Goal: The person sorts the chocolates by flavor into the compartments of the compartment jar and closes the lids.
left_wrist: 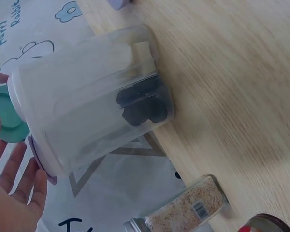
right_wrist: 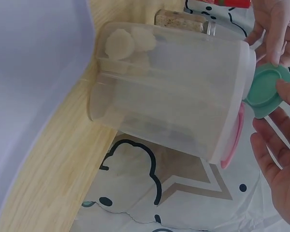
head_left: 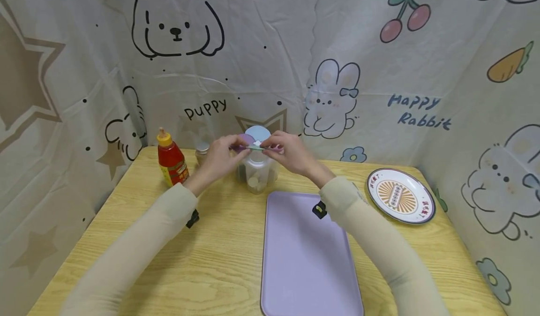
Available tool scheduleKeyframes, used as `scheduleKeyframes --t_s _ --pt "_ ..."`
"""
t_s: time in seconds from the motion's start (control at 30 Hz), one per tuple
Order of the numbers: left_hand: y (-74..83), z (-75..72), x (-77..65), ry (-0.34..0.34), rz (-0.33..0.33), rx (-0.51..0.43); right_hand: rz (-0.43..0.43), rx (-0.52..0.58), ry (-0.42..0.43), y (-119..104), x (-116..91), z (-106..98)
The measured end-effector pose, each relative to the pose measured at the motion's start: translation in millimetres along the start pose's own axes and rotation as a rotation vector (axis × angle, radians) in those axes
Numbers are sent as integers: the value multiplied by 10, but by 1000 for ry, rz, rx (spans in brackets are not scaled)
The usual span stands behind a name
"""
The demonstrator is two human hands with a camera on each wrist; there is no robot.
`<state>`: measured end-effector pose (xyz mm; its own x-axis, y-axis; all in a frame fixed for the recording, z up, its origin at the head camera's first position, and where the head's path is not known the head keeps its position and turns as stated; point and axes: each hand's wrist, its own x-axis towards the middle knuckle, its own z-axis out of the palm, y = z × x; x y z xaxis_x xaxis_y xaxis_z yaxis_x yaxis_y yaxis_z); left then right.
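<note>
A clear plastic storage container (head_left: 258,175) with inner compartments and coloured round flaps stands at the back of the table. Its green lid (right_wrist: 267,87) is tipped up at the top rim, and both hands pinch its edge. My left hand (head_left: 221,156) has thumb and index finger on the lid's left side, with the other fingers spread near a purple flap (left_wrist: 41,159). From the right side, my right hand (head_left: 293,154) holds the lid with its thumb (right_wrist: 287,93) on the face. Pale round pieces (right_wrist: 121,44) and dark pieces (left_wrist: 144,102) lie inside the container.
A light purple tray (head_left: 310,259) lies in front of the container. To the left are a red sauce bottle (head_left: 172,159) with a yellow cap and a glass jar (left_wrist: 186,205) of pale grains. A patterned plate (head_left: 401,195) sits at the right. Printed cloth (head_left: 270,72) hangs behind.
</note>
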<state>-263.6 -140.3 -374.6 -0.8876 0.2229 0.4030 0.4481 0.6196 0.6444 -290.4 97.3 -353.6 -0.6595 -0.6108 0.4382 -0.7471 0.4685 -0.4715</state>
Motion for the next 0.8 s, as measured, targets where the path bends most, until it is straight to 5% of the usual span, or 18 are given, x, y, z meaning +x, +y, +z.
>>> scheduleKeyframes --t_s 0.17,0.47,0.8 --pt "-8 21 -75 4 71 56 -56 -72 -12 6 -48 59" --pt "-30 71 -176 -23 95 120 -96 -155 -22 20 -154 146" --pt "-98 156 -221 48 133 155 -120 -243 32 46 -185 239"
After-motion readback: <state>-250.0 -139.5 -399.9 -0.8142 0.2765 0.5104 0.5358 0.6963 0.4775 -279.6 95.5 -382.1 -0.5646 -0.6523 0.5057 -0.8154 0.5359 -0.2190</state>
